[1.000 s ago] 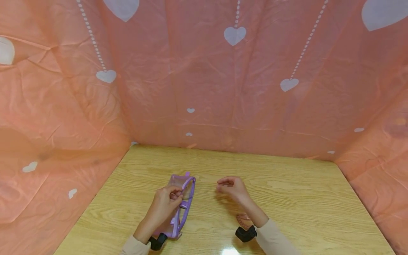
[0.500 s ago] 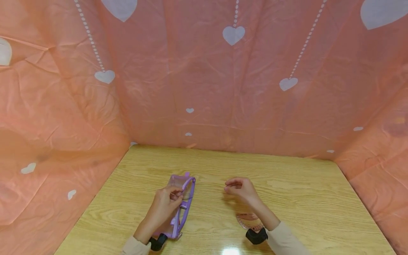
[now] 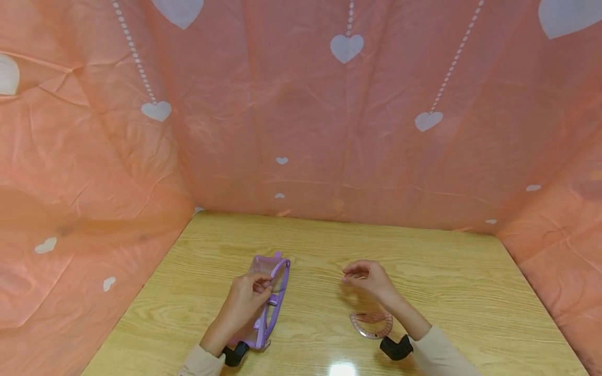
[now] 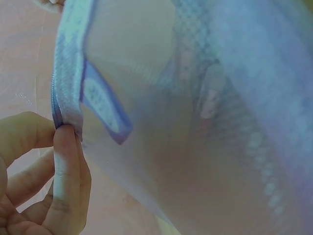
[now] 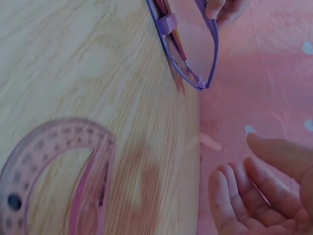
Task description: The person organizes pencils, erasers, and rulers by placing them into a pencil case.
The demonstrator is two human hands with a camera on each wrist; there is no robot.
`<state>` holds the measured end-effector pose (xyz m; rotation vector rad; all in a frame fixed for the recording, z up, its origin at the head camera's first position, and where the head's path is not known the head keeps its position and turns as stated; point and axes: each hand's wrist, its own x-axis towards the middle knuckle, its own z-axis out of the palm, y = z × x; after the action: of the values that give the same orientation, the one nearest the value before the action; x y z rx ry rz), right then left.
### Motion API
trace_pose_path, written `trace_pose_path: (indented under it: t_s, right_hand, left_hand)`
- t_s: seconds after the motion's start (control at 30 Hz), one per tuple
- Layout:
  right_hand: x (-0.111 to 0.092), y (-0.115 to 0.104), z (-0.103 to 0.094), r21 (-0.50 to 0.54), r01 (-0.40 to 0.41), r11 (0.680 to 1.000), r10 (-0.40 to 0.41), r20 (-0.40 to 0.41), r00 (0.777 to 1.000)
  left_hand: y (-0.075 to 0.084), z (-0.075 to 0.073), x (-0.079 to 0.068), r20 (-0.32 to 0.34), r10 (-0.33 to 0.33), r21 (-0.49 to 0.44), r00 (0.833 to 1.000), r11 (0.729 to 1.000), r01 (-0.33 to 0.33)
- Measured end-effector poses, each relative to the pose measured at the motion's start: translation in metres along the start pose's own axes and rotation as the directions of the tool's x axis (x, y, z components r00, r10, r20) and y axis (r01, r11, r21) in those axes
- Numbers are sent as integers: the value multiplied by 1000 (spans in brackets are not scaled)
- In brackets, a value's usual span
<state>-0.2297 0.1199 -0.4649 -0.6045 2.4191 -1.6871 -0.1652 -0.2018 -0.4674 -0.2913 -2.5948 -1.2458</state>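
My left hand (image 3: 244,303) pinches the zippered edge of a purple see-through mesh pencil case (image 3: 284,282), holding its mouth apart. In the left wrist view, thumb and fingers grip the zip band (image 4: 71,73), and a purple tab (image 4: 105,105) hangs inside the mesh. Slim sticks (image 5: 176,41) show through the case's mouth in the right wrist view. To the right, my right hand (image 3: 369,279) hovers over the table with loosely bent fingers and nothing between them. A clear pinkish protractor (image 3: 371,334) lies flat on the table just below that hand.
Both items are on a wood-grain table (image 3: 447,292). An orange-pink cloth (image 3: 301,130) with white hearts hangs behind it and along both sides. A bright light reflection sits at the table's near edge.
My right hand has drawn rightward, away from the pencil case, and the protractor that its wrist partly covered now shows whole. My left hand keeps its grip on the case.
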Motion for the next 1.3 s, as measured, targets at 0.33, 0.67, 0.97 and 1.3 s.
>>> trace_pose_path:
  t_s: [0.33, 0.67, 0.97, 1.3]
  right_hand:
    - [-12, 7, -17, -4, 8, 1000, -8, 40, 999]
    - [-26, 14, -31, 39, 26, 999, -29, 83, 996]
    - [-33, 23, -38, 4, 24, 1000, -25, 99, 995]
    - [-43, 31, -43, -56, 10, 998, -4, 123, 992]
  left_hand:
    - [1, 0, 0, 3, -11, -3, 1000, 1000, 11]
    - [2, 0, 0, 10, -17, -40, 1000, 999, 18]
    - [2, 0, 0, 6, -15, -28, 1000, 999, 15]
    - [1, 0, 0, 13, -10, -30, 1000, 1000, 10]
